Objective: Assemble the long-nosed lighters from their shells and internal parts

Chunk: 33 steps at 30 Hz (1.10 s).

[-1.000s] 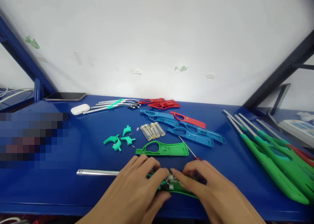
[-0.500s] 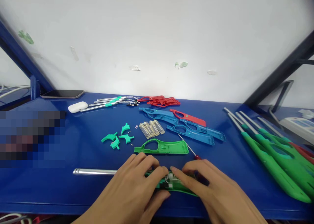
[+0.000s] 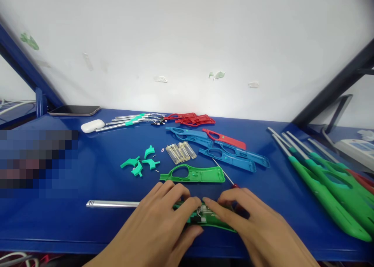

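Open green casing (image 3: 219,221), silver tube (image 3: 113,204) out its left end, at front of tabletop (image 3: 52,220). Left hand (image 3: 163,212) and right hand (image 3: 254,220) both have fingers gripping it. Just beyond: green half-shell (image 3: 209,175); farther, clear tanks (image 3: 180,152), blue half-shells (image 3: 233,161).

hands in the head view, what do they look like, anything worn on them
The left hand and right hand are both bare human hands: no gloves, rings, bracelets or watch on the parts that show. No sleeve or cuff appears before the picture's bottom edge.
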### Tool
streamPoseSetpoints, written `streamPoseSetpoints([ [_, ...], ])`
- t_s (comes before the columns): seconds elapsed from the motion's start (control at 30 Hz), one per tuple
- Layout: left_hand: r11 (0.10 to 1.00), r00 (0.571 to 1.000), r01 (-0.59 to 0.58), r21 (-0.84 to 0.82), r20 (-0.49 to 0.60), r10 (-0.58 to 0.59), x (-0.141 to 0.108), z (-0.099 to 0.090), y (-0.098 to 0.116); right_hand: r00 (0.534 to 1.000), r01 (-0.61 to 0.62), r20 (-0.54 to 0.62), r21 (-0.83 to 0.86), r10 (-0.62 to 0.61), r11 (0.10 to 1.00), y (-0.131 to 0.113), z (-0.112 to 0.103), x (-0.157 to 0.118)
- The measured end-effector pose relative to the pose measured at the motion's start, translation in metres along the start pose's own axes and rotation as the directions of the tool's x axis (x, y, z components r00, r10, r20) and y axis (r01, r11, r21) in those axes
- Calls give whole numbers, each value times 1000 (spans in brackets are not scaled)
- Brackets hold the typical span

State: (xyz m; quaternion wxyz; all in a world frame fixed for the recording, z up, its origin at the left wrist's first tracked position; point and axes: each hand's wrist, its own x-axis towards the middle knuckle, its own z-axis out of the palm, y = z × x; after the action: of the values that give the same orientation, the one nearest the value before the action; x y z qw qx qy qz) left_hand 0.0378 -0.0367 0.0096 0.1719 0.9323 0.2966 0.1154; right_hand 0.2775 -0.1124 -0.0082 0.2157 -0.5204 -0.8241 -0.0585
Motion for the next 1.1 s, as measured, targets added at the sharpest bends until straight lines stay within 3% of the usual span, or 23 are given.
streamPoseSetpoints([
  [0.5,1000,1000,9,-22,0,-9,0,-1,2,996,57,-55,-177,-68,982,-8,-9,10],
  [0.9,1000,996,-25,8,-85,25,-4,3,-3,990,69,-107,-203,-92,977,-11,-10,12],
  [1.1,1000,999,-5,-26,-35,4,-2,0,-1,984,51,-160,-161,-77,986,-9,-9,8],
])
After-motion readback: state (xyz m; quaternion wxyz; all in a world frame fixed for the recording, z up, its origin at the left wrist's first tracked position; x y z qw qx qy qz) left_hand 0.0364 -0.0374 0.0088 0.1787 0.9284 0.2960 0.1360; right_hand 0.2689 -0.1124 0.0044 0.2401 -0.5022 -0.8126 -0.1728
